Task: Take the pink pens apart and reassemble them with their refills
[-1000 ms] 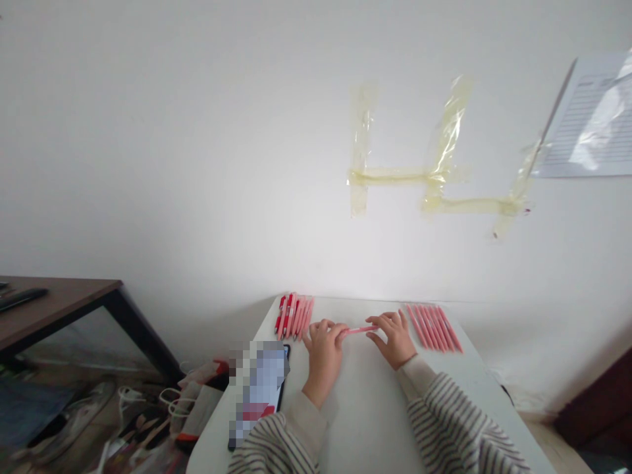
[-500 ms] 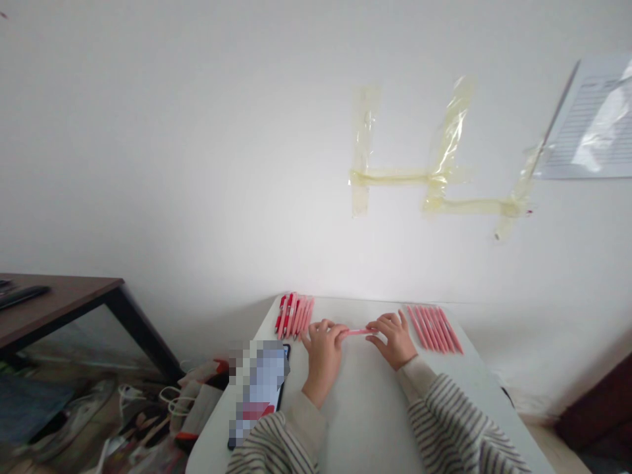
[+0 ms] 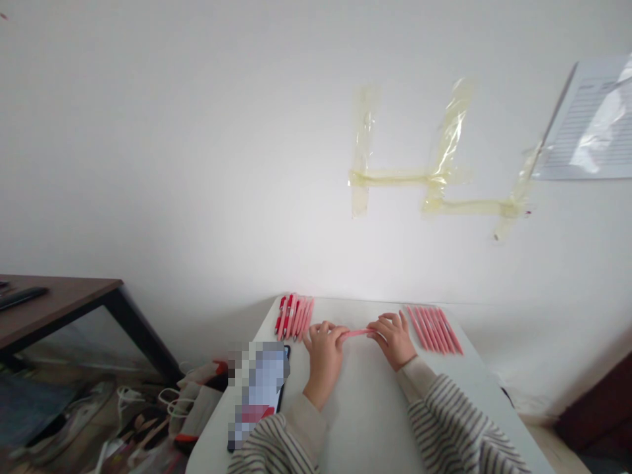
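A pink pen (image 3: 357,332) lies crosswise between my hands, just above the white table (image 3: 370,415). My left hand (image 3: 326,355) pinches its left end, and my right hand (image 3: 392,339) pinches its right end; the fingers hide both tips. Beyond my left hand is a group of red and pink pens (image 3: 294,316), side by side near the table's back left corner. To the right of my right hand, several pink pens (image 3: 434,329) lie in a slanted row.
A phone (image 3: 259,395), its screen blurred out, lies along the table's left edge. Behind the table rises a white wall (image 3: 222,164) with yellowed tape (image 3: 395,176). A brown desk (image 3: 59,303) stands at the left, with bags and shoes on the floor below.
My right fingers have closed in slightly leftward along the pen, and the pen looks a little rotated, more evenly pink. Both hands otherwise stay in place.
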Demonstrator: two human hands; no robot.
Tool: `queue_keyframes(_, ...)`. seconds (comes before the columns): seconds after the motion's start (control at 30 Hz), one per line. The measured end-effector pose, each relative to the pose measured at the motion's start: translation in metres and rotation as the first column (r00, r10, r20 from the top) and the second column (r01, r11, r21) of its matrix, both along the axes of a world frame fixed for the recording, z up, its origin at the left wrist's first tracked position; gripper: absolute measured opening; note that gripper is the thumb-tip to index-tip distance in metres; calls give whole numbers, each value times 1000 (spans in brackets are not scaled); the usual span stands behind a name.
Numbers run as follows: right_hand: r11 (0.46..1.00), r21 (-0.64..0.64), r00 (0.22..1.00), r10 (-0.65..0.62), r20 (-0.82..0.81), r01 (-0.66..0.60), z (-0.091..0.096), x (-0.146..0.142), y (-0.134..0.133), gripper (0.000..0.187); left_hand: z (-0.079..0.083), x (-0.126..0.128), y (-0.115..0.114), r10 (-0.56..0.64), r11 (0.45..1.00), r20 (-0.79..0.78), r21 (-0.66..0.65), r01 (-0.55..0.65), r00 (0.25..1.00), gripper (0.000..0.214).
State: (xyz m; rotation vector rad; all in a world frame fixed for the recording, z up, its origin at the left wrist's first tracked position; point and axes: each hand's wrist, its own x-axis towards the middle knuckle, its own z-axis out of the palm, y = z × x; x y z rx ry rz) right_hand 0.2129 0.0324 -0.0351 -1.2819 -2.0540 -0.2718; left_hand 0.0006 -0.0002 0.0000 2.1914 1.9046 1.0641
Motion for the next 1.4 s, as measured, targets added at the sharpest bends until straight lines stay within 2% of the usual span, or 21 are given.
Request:
queue_keyframes(0.2, 999, -37, 1000, 10, -3, -10, 0, 0, 1, 19, 0, 0, 0, -6, 1000, 19, -8, 6, 1000, 26)
queue_keyframes(0.37, 1000, -11, 1000, -14, 1, 14, 0, -1, 2, 22, 2, 0, -1, -15, 1000, 13, -7, 15, 1000, 25)
queue_keyframes(0.73, 998, 42, 996, -38, -76, 41, 6, 3, 0, 12, 1, -2, 0, 36, 999, -10, -15, -36, 999, 22)
queue_keyframes(0.97, 996, 60, 994, -58, -88, 63, 1, 8, 3, 16, 4, -3, 2, 42, 998, 5, -54, -41, 999, 22)
queue_keyframes(1.4, 994, -5, 990, -111, -81, 111, -1, 3, 2, 22, 2, -4, 3, 41, 997, -1, -68, -41, 999, 22)
